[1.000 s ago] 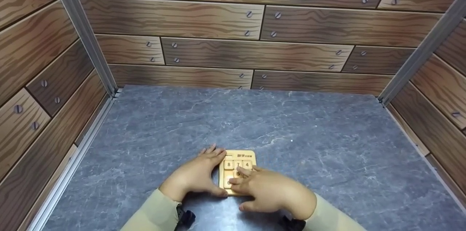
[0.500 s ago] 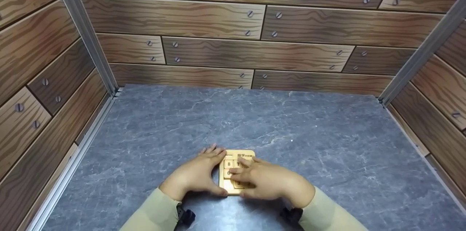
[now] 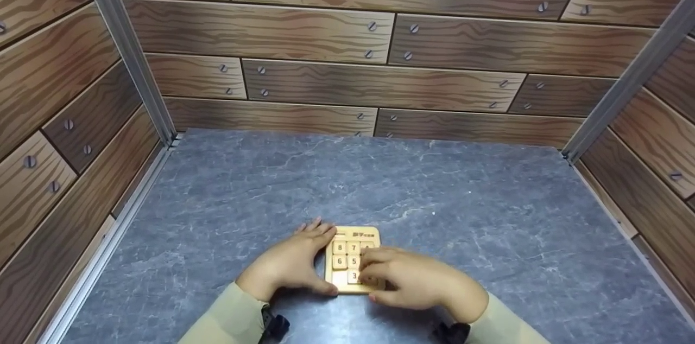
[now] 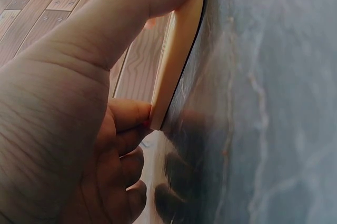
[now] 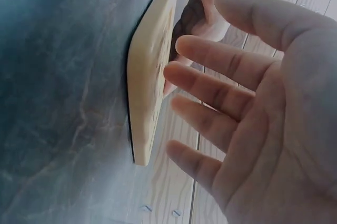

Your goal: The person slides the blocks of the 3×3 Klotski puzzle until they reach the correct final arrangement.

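Note:
A pale wooden sliding number puzzle (image 3: 342, 288) lies flat near the front of the table. Tiles 8, 7, 6, 5 and 3 can be read, and the lower left slot is bare; fingers cover part of the right column. My left hand (image 3: 290, 265) grips the puzzle's left side, thumb at the near corner and index finger at the far corner, as the left wrist view also shows. Over the right column hovers my right hand (image 3: 412, 276), its fingers loosely bent with the fingertips right at the tiles. In the right wrist view these fingers (image 5: 205, 84) are spread beside the puzzle's face.
The blue-grey marbled tabletop (image 3: 304, 181) surrounds the puzzle. Wood-print panels (image 3: 326, 34) wall it in at the back and both sides, with metal posts (image 3: 127, 51) at the corners.
Tile 6 has gone up from the lower left slot to the middle left one, baring the lower slot. My right hand has drawn back rightward off the middle tiles; my left hand stays put.

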`<act>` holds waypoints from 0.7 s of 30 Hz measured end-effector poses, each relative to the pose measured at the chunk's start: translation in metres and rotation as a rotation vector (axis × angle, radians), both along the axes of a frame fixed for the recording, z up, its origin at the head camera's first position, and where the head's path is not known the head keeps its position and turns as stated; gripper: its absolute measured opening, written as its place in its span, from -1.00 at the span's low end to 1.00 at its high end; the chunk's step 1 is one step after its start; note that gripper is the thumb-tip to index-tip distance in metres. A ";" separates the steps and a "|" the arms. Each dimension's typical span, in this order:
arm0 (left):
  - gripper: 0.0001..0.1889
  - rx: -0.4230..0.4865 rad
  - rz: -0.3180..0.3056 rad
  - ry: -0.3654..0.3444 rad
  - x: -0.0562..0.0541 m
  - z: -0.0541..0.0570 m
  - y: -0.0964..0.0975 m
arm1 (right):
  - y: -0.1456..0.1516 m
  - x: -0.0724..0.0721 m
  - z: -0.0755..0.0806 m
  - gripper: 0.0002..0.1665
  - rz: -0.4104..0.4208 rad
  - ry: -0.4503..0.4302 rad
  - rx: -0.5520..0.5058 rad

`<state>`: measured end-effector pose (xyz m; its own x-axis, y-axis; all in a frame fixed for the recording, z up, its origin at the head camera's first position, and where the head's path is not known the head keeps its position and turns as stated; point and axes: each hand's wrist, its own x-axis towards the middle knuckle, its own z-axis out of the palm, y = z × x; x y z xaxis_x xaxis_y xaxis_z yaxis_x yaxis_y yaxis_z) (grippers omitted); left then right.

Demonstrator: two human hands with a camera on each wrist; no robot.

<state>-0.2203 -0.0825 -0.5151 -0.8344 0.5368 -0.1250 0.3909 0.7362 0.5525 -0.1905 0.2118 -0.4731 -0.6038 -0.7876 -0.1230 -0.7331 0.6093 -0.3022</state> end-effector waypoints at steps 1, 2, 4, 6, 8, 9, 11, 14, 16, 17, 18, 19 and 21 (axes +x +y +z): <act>0.44 0.001 -0.001 -0.002 0.000 0.000 0.000 | 0.000 0.001 0.000 -0.53 0.001 -0.001 0.005; 0.44 0.004 -0.004 -0.001 0.000 0.001 0.000 | 0.001 0.001 -0.001 -0.52 0.007 0.002 0.009; 0.43 0.010 -0.009 -0.001 -0.001 0.001 0.001 | 0.001 0.002 -0.001 -0.49 0.014 0.010 0.021; 0.43 0.014 -0.015 -0.001 -0.001 0.001 0.001 | 0.002 0.003 -0.001 -0.46 0.019 0.023 0.037; 0.43 0.011 -0.018 -0.002 -0.001 0.001 0.001 | 0.002 0.004 -0.002 -0.43 0.023 0.036 0.051; 0.44 0.008 -0.018 -0.004 -0.001 0.000 0.001 | 0.002 0.005 -0.001 -0.41 0.021 0.038 0.058; 0.44 0.003 -0.017 -0.005 -0.001 0.000 0.001 | 0.002 0.007 -0.001 -0.40 0.021 0.042 0.068; 0.45 0.002 -0.013 -0.001 -0.001 0.000 0.000 | 0.001 0.009 0.000 -0.37 0.024 0.051 0.073; 0.45 0.003 -0.014 0.004 -0.001 0.001 0.000 | 0.001 0.009 -0.001 -0.36 0.038 0.071 0.078; 0.45 0.001 -0.014 0.006 -0.001 0.001 0.000 | 0.000 0.010 -0.002 -0.35 0.045 0.078 0.080; 0.45 0.001 -0.014 0.008 -0.001 0.000 0.000 | 0.000 0.010 -0.003 -0.34 0.050 0.084 0.080; 0.45 -0.002 -0.015 0.008 -0.001 0.000 0.000 | 0.000 0.010 -0.004 -0.33 0.057 0.088 0.080; 0.45 -0.005 -0.015 0.009 0.000 -0.001 0.000 | -0.001 0.011 -0.007 -0.32 0.068 0.090 0.077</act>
